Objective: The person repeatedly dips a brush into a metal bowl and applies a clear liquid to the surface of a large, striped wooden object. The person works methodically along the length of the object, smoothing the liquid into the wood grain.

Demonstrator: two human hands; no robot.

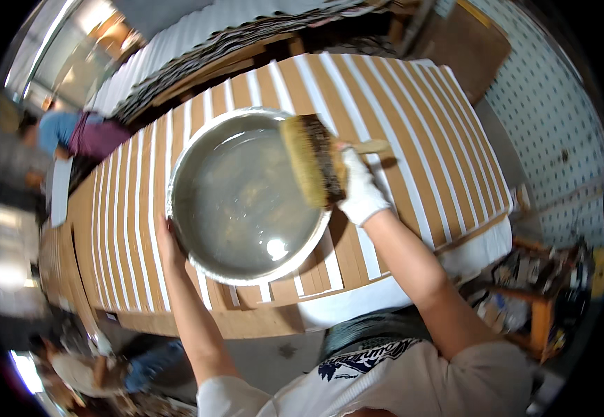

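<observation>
A wide brush (314,161) is gripped by the gloved right hand (361,189) over the metal basin (246,198) – the basin's left rim is clasped by the left hand (168,244), on the striped bench (420,139).

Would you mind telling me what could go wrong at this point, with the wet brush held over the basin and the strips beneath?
1. The wide brush in the gloved right hand sits over the metal basin near its rim; drips might land on the brown strips beyond.
2. The liquid-filled basin rests on the strips, steadied only by the bare left hand at its edge; a nudge could slop liquid out.
</observation>
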